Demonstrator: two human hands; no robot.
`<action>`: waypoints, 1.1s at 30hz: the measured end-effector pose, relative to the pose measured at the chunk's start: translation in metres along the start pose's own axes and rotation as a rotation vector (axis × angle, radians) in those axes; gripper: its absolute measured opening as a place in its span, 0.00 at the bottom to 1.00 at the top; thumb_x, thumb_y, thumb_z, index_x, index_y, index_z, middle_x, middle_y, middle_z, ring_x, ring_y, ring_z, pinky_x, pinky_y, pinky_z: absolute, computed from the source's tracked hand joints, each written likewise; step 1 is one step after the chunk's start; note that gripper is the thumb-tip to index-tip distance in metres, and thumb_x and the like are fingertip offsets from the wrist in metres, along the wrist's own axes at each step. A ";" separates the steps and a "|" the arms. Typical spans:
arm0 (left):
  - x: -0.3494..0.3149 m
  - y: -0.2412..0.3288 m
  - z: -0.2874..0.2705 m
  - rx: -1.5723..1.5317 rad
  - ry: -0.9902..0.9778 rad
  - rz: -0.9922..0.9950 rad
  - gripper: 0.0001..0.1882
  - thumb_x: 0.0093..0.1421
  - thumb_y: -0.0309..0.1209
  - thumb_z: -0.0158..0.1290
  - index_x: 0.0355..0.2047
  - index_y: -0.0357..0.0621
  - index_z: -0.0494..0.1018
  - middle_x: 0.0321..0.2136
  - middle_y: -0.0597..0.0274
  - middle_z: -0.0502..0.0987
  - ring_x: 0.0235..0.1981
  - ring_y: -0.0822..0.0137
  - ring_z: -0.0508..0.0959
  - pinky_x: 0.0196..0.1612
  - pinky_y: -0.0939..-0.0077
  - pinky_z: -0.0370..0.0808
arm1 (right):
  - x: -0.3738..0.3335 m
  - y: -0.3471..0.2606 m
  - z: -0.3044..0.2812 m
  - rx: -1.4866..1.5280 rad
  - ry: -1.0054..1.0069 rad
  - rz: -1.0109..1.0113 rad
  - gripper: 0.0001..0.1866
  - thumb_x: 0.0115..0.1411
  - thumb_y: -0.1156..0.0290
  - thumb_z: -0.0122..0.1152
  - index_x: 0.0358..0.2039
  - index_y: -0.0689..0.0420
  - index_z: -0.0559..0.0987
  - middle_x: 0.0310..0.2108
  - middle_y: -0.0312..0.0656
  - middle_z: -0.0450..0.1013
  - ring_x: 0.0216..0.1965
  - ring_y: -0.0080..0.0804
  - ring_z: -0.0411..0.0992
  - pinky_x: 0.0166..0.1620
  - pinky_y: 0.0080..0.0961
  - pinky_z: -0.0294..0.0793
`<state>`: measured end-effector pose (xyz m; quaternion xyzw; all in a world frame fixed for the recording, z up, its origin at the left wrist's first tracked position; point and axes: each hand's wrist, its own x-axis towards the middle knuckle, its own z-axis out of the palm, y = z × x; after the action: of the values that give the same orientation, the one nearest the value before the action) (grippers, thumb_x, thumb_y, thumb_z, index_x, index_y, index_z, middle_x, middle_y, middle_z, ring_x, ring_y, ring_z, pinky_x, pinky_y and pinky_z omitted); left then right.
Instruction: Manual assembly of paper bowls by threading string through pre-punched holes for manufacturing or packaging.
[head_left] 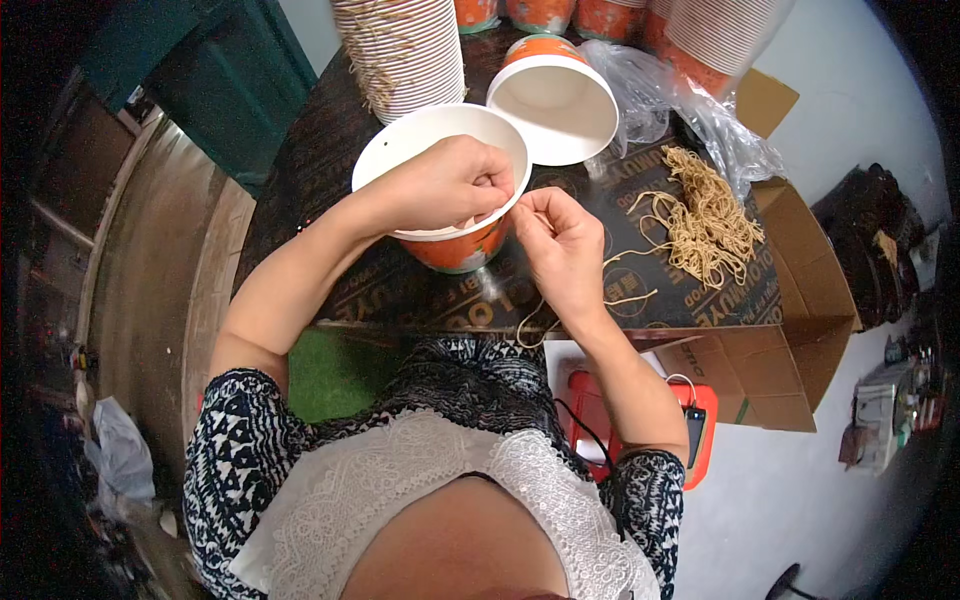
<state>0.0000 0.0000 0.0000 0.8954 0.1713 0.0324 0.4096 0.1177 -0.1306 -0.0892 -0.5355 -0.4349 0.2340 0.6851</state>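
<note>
A paper bucket (455,250), white inside with an orange and green outer wall, stands upright at the table's near edge. Its far-left wall shows a small dark hole. My left hand (455,185) reaches over the rim into it, fingers closed in a pinch against the right inner wall; what they hold is hidden. Just outside that same stretch of rim, my right hand (562,250) pinches with thumb and forefinger. A thin tan cord (524,328) loops down below the right hand at the table edge; its upper end is hidden behind the hand.
Behind the bucket, another bucket (555,105) lies on its side. A tall nested stack (405,55) with cords along its side rises at the back left. Tan cords (705,220) lie heaped at right, near clear plastic (650,90). An open cardboard box (750,365) stands beside the table.
</note>
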 end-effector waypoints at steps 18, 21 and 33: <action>-0.006 0.006 0.003 -0.811 0.218 0.003 0.10 0.58 0.26 0.47 0.25 0.29 0.72 0.22 0.52 0.77 0.12 0.76 0.72 0.13 0.85 0.68 | -0.002 -0.005 -0.011 -0.088 -0.126 0.128 0.10 0.63 0.71 0.57 0.30 0.65 0.78 0.18 0.31 0.67 0.22 0.16 0.62 0.27 0.21 0.65; -0.003 0.002 0.001 -0.801 0.168 0.004 0.09 0.59 0.26 0.50 0.24 0.31 0.72 0.20 0.54 0.77 0.13 0.76 0.74 0.12 0.84 0.70 | -0.002 -0.009 -0.012 -0.090 -0.131 0.127 0.10 0.63 0.71 0.58 0.29 0.66 0.77 0.18 0.31 0.67 0.22 0.15 0.62 0.27 0.20 0.64; -0.002 -0.001 0.002 -0.759 0.109 0.029 0.06 0.57 0.21 0.56 0.33 0.27 0.74 0.23 0.57 0.78 0.19 0.73 0.76 0.20 0.81 0.75 | 0.004 -0.067 -0.048 -0.342 -0.240 0.004 0.05 0.62 0.75 0.60 0.30 0.62 0.77 0.21 0.27 0.66 0.22 0.11 0.60 0.24 0.14 0.58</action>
<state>-0.0016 -0.0012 -0.0021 0.6794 0.1562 0.1470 0.7017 0.1508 -0.1744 -0.0273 -0.6132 -0.5456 0.2202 0.5271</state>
